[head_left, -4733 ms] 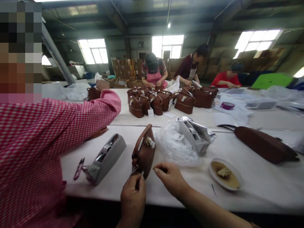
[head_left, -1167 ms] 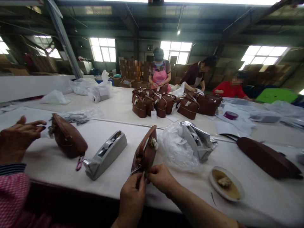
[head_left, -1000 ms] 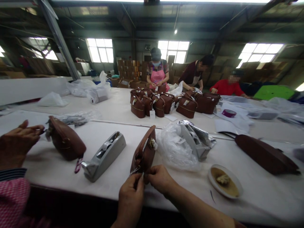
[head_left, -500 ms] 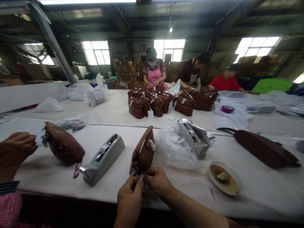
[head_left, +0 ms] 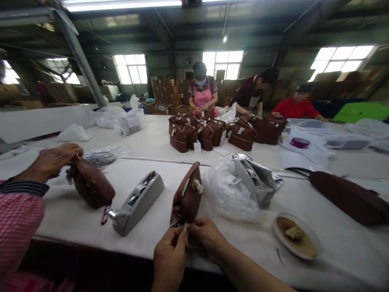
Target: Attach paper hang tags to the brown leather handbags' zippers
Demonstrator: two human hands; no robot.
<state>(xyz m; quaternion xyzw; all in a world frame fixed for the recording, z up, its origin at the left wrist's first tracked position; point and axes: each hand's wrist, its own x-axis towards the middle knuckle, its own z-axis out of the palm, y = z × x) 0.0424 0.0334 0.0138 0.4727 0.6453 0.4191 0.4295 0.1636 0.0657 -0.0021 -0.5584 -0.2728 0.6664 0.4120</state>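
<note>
A brown handbag (head_left: pixel 187 198) stands at the table's front edge, its near end towards me. My left hand (head_left: pixel 170 249) pinches something small and whitish at that end, where a thin white cord runs up to the bag. Close beside it, my right hand (head_left: pixel 206 237) has its fingers pressed together at the same spot; what they hold is too small to name. Left of the bag lies a grey tape dispenser (head_left: pixel 138 202). On its right sits a crumpled clear plastic bag (head_left: pixel 229 190) against a second tape dispenser (head_left: pixel 255 182).
A co-worker's hand (head_left: pixel 57 160) grips another brown handbag (head_left: pixel 91 182) at the left. To the right are a shallow dish (head_left: pixel 296 235) and a dark brown long piece (head_left: pixel 346 194). Several handbags (head_left: pixel 206 136) stand across the table, with people behind them.
The co-worker's hand at the left has moved right and taken hold of the top of the handbag there. My hands stay at the bag's near end; the view has shifted slightly.
</note>
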